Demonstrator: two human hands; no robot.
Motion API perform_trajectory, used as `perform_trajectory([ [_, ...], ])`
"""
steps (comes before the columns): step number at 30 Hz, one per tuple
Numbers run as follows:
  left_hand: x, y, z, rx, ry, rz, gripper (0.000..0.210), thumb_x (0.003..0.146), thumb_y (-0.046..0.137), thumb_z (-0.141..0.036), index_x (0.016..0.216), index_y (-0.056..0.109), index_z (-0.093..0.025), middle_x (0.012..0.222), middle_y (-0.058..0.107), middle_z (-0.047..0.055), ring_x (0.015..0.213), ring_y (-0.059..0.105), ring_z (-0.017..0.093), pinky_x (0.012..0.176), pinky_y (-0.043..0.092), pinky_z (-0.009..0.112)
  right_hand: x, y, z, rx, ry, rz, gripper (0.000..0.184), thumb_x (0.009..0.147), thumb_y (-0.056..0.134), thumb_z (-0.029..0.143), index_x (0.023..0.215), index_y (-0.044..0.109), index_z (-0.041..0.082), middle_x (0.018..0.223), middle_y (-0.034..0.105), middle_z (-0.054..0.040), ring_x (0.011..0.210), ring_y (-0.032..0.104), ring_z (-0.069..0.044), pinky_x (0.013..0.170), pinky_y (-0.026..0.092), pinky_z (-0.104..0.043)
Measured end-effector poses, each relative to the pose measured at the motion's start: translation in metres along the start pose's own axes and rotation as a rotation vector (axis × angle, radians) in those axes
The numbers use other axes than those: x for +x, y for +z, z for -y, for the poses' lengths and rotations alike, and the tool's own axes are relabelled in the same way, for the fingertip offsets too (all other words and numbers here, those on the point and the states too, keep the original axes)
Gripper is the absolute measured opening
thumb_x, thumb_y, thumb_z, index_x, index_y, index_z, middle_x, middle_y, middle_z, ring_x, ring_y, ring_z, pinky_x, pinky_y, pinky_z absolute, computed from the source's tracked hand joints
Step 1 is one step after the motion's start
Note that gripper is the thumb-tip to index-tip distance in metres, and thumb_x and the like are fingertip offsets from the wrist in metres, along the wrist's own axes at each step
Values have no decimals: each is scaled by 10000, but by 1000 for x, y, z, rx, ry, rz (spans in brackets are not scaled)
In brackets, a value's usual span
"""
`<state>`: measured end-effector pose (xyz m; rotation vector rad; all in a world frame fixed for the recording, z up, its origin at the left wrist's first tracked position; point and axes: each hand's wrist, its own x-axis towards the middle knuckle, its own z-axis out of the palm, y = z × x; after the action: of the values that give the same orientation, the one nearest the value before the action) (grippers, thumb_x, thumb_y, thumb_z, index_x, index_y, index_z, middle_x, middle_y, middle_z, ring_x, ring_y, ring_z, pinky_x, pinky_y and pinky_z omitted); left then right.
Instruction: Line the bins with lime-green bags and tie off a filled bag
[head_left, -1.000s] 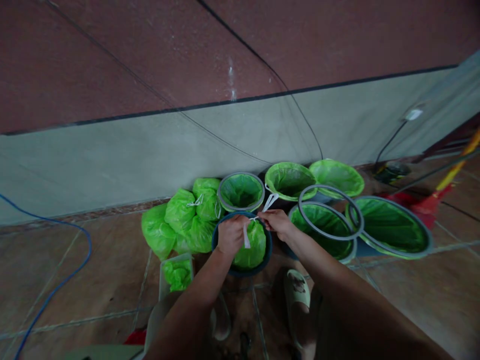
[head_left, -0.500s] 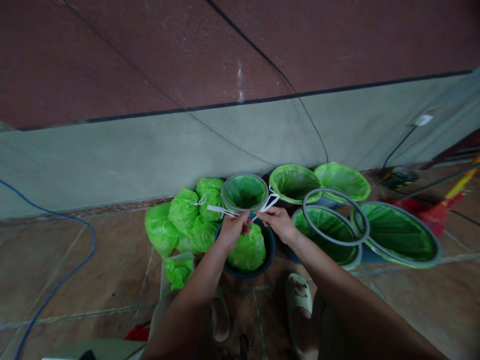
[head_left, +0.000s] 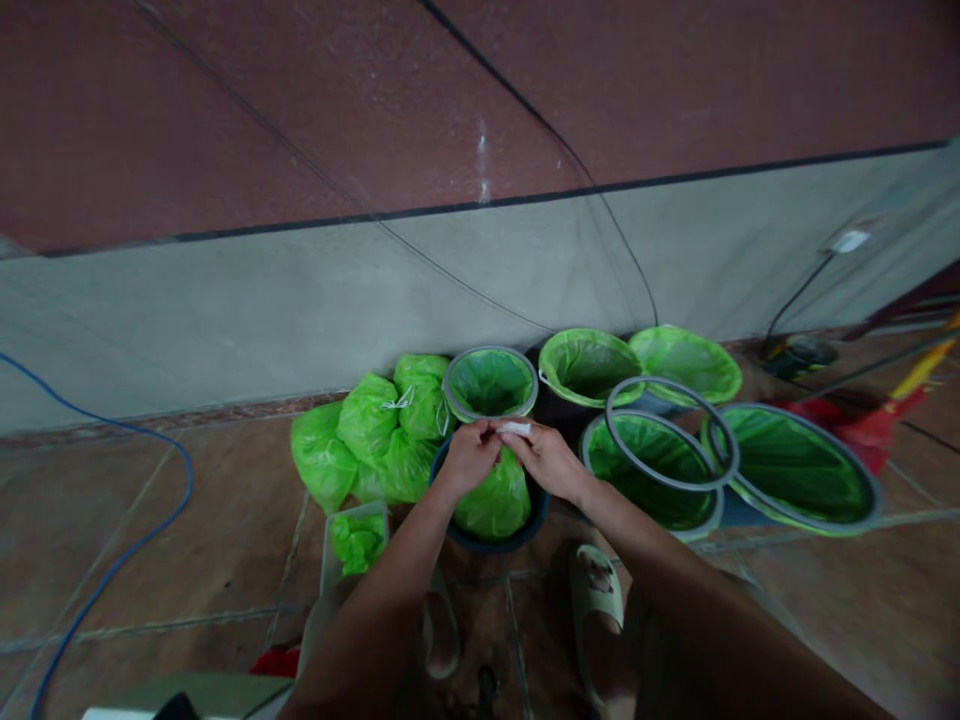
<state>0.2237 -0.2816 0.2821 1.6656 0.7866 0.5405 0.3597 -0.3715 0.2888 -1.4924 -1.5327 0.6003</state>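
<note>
at the centre of the frame, the fingers of the left hand (head_left: 469, 458) and right hand (head_left: 553, 458) are drawn narrow and brought almost together; a white tie (head_left: 516, 428) is pinched between them, though the left fingertips are partly hidden. directly below, a filled green bag (head_left: 493, 503) is seated inside a dark blue bin (head_left: 491, 546), its top covered by the hands. just above the hands, a grey-rimmed bin (head_left: 490, 416) is fitted with a green liner. to the left of centre, a cluster of filled green bags (head_left: 367, 418) is heaped near the wall (head_left: 247, 325), with white ties visible on some. below the cluster, green plastic (head_left: 357, 541) is held in a translucent container (head_left: 325, 565). to the right of centre, four more lined bins are grouped, and a loose grey ring (head_left: 670, 487) is laid across the lower pair. at the left edge, a blue cable (head_left: 187, 483) is curved over the tiled floor (head_left: 217, 540); at the lower centre, the feet are shod in pale slippers (head_left: 604, 592).
</note>
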Motion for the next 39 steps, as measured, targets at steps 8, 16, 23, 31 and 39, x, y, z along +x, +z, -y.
perform_trajectory([
  [8,0,2,4,14,54,-2,152,889,537,-275,779,597,-189,532,537,-53,460,499,98,484,402,209,-1,4,-7,108,226,82,480,945,526,457,1352,488,207,999,700,-53,724,646,-156,732,518,-304],
  [16,-1,2,1,-37,-21,-37,152,851,604,-280,747,644,-176,526,576,-41,456,538,99,474,409,204,5,-4,-10,47,261,32,323,864,610,463,1015,698,191,674,614,28,587,513,-114,569,362,-240],
  [23,2,5,11,-116,-111,-192,26,710,716,-175,711,689,-178,579,642,-22,516,590,120,499,456,225,5,-4,-20,147,338,68,190,787,631,364,766,702,189,647,631,20,597,528,-117,609,394,-246],
  [31,3,0,18,28,-15,-202,86,657,704,-112,715,714,-174,673,702,0,643,649,150,596,491,242,1,0,-26,286,400,177,161,729,674,339,752,703,182,630,666,13,575,541,-117,607,423,-241],
  [39,0,2,12,131,223,-204,255,739,519,-42,851,694,-190,790,682,-8,698,627,115,660,505,222,4,-5,-29,105,320,43,240,813,579,378,755,719,191,669,644,16,636,533,-130,638,399,-251],
])
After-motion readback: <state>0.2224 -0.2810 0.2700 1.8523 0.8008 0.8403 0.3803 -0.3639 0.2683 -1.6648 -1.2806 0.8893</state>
